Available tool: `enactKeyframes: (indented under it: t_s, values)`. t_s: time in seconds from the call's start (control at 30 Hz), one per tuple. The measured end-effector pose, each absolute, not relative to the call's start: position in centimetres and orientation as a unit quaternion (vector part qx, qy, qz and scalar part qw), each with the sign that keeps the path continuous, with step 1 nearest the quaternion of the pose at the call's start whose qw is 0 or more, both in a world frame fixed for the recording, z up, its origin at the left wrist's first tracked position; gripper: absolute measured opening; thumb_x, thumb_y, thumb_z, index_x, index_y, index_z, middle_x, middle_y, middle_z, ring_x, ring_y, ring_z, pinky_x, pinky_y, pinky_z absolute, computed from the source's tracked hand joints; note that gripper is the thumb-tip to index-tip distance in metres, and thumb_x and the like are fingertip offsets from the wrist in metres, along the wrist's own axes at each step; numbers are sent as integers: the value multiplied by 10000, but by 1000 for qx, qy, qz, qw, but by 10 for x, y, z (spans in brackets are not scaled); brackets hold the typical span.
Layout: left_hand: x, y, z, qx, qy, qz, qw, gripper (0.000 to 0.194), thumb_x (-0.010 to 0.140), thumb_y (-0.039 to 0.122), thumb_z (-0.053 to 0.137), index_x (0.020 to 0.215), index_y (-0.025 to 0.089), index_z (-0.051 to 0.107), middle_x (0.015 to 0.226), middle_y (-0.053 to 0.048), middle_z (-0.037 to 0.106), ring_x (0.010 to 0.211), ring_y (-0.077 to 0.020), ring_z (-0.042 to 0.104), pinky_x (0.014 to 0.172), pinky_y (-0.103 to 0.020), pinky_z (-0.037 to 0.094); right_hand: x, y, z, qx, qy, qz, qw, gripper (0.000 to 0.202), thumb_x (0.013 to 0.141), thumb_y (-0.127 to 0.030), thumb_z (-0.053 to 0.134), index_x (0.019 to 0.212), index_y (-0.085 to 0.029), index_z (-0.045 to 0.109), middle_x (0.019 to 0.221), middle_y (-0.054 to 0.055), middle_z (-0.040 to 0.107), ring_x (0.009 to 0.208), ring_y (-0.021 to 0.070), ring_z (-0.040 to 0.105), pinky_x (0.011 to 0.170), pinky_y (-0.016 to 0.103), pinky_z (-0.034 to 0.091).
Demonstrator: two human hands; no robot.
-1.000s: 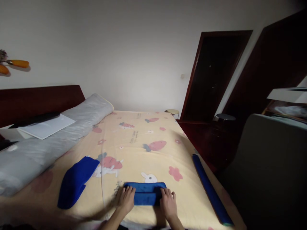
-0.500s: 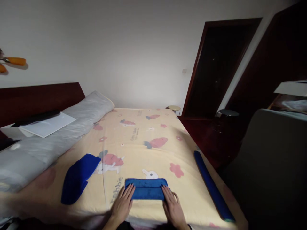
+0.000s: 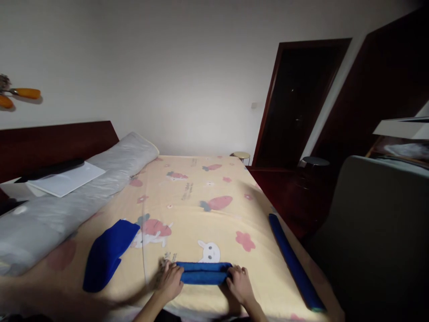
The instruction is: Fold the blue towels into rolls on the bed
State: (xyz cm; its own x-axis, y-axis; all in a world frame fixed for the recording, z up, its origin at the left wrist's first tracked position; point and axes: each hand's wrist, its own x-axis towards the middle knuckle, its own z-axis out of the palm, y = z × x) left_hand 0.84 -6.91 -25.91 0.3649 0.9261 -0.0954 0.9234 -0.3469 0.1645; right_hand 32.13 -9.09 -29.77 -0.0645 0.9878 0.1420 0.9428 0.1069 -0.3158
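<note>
1. While the left hand (image 3: 172, 281) grips one end of the folded blue cloth (image 3: 204, 273), the right hand (image 3: 240, 282) grips the other, fingers curled.
2. Beneath them lies the rabbit-and-carrot-print bedsheet (image 3: 214, 228), the cloth near its front edge.
3. Left of the hands sits a loose blue cloth piece (image 3: 109, 255); right, a long blue strip (image 3: 295, 264).

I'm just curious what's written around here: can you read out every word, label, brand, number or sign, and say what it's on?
No text reads clearly.
Bedsheet, middle: printed lettering, too blurred.
Bedsheet, far end: a small print, too small.
Bedsheet, by the left hand: dark lettering, blurred and partly hidden.
</note>
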Motion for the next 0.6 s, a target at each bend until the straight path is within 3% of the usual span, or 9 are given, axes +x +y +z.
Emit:
enactKeyframes:
  t_s: [0.13,0.23,0.33,0.47,0.6]
  values:
    - [24,-61,-259,804,590,13,72,413,826,95,419,1117,189,696,1187,-115,697,1242,-274,570,1169,-522,274,308,-81,-299,-692,-701,29,171,349,792,-146,456,991,-208,736,1099,103,722,1084,302,627,999,480,410]
    - [48,-55,-276,815,576,45,51,527,814,81,428,1298,166,619,1322,-125,643,1300,-271,531,1176,-479,298,281,-77,-308,-668,-713,17,211,557,760,-90,442,1259,-187,668,1313,105,648,1239,315,566,1079,465,375]
    - [73,-55,-297,834,545,63,64,630,818,102,439,1444,141,495,1492,-116,522,1406,-255,434,1196,-434,297,247,-77,-316,-616,-758,61,208,660,782,-135,467,1436,-186,535,1492,77,503,1392,288,438,1156,439,310]
    - [78,-58,-318,850,520,74,46,644,879,160,421,1522,145,387,1574,-86,419,1466,-239,353,1227,-440,253,231,-80,-320,-580,-789,109,172,734,800,-177,453,1531,-149,390,1585,80,328,1471,269,314,1198,464,244]
    - [41,-60,-327,870,481,103,-23,636,956,264,423,1574,218,277,1597,-42,379,1463,-213,362,1207,-408,301,265,-84,-326,-562,-805,59,183,690,869,-158,378,1556,-203,338,1590,51,317,1470,236,321,1197,463,252]
